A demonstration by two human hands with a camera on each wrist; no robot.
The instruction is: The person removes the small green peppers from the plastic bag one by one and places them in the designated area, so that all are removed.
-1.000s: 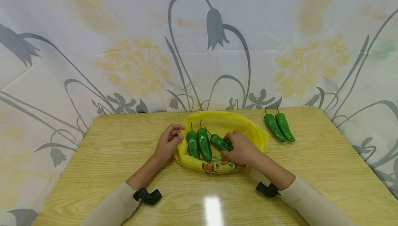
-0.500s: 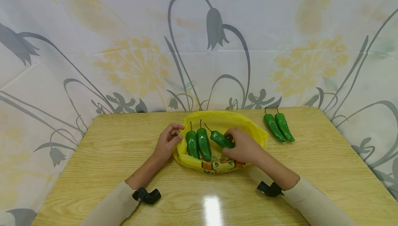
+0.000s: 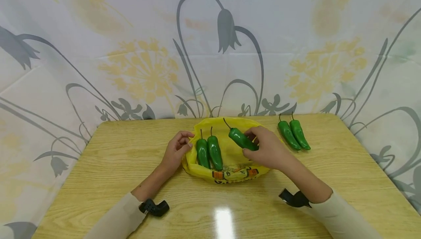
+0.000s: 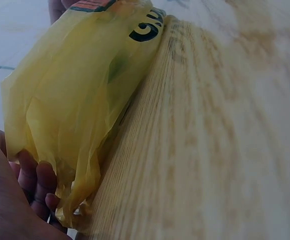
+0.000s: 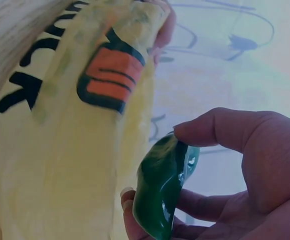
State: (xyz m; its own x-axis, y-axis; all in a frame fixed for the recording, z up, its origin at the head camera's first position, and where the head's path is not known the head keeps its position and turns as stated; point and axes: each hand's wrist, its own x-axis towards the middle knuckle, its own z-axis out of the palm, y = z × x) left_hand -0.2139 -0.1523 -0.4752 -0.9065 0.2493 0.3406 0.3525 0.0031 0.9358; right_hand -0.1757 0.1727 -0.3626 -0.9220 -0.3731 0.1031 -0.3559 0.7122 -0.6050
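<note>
Floral cloth (image 3: 141, 30) fills the upper frame behind a wood-grain table (image 3: 131, 155). Just right of centre, the right hand (image 3: 268, 149) pinches a green pepper (image 3: 241, 138) by its lower end, stem toward the upper left, over the yellow bag (image 3: 213, 124). At that bag's left edge, the left hand (image 3: 174, 150) grips the plastic. Two peppers (image 3: 215, 153) lie side by side inside, at the bag's left; another pair of peppers (image 3: 299, 135) lies on the table at centre right.

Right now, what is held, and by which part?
The right grip pinches a green pepper toward the end opposite its stem; the left grip holds the yellow bag by its left edge.
</note>
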